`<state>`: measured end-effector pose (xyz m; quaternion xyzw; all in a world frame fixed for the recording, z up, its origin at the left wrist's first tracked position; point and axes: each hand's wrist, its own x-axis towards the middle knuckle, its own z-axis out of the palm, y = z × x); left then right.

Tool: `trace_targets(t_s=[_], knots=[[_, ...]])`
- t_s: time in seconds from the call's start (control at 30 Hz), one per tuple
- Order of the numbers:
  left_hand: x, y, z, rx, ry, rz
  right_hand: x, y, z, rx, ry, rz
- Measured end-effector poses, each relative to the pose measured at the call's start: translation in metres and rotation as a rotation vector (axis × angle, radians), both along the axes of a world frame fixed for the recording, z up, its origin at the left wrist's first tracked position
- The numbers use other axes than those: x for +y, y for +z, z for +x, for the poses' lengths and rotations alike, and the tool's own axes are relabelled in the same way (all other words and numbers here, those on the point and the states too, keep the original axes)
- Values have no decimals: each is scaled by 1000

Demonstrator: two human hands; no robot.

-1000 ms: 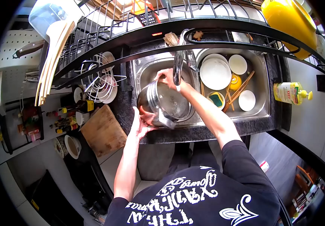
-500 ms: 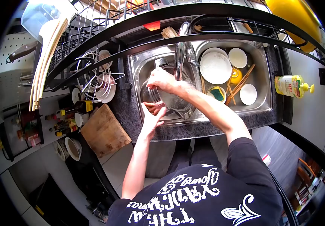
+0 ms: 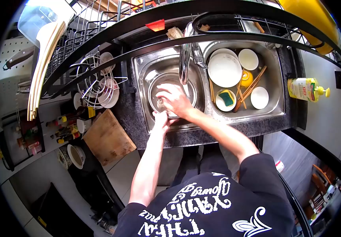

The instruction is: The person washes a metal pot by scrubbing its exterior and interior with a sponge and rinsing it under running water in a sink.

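In the left sink basin [image 3: 142, 85] sits a round, shiny metal pot [image 3: 153, 87], under the spout of the chrome faucet [image 3: 184, 65]. My left hand [image 3: 162, 119] is at the pot's near-left rim, fingers curled around its edge; part of them is hidden by the right hand. My right hand [image 3: 175, 99] reaches down into the pot, its fingers stretched toward the left inner wall. Nothing shows in the right hand. Whether water is running from the spout is hard to make out.
The right basin holds white plates [image 3: 225, 71], white bowls [image 3: 259, 98], wooden chopsticks [image 3: 253, 89] and a green-yellow sponge [image 3: 226, 98]. A soap bottle [image 3: 302, 89] stands right. A black rack bar [image 3: 147, 47] crosses above the sink. A cutting board [image 3: 109, 138] leans at left.
My right hand has moved from the pot's far-left rim down into the pot. My left hand has shifted slightly right and closed on the near rim. The pot has turned or tilted.
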<state>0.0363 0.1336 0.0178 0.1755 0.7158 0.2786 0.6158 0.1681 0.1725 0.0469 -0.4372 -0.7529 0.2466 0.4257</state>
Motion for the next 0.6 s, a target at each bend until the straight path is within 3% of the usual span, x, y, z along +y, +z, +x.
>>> trace_targets(t_s=[0.03, 0.1, 0.17, 0.2, 0.23, 0.27, 0.3, 0.37, 0.4, 0.43, 0.47, 0.53, 0.57, 0.6], knots=[[-3, -18, -30, -494, -1, -88, -26, -19, 2, 95, -87, -241], [-5, -21, -35, -547, 20, -151, -62, -12, 19, -81, -468, -273], [-6, -15, -33, -547, 84, -142, -74, -14, 21, -129, -576, -417], [-11, -8, -30, -439, 72, -162, -83, -22, 29, -17, -688, -593], [-10, -4, -27, -329, 53, -179, -78, -35, 34, -17, -688, -592], [-13, -15, -33, -344, -9, -156, -66, -41, 44, 1, -638, -873], [-10, 13, -24, -219, -102, -116, -65, -47, 52, 17, -581, -1155], [-11, -1, -29, -161, -119, -153, -65, -83, 60, 97, -536, -1086], [-5, 41, -13, 7, -241, -74, -61, -65, 64, 180, -497, -1246], [-8, 29, -22, -35, -271, -56, -55, -48, 68, 261, -448, -1407], [-3, 18, -31, 170, -481, -62, -59, -63, 63, 267, -451, -1403], [8, 3, -40, 576, -829, 12, -71, -110, 52, 154, -563, -1076], [7, 0, -42, 779, -972, 79, -73, -111, 52, 175, -564, -1083], [9, 49, -16, 778, -826, 109, -73, -109, 50, 266, -559, -1134]])
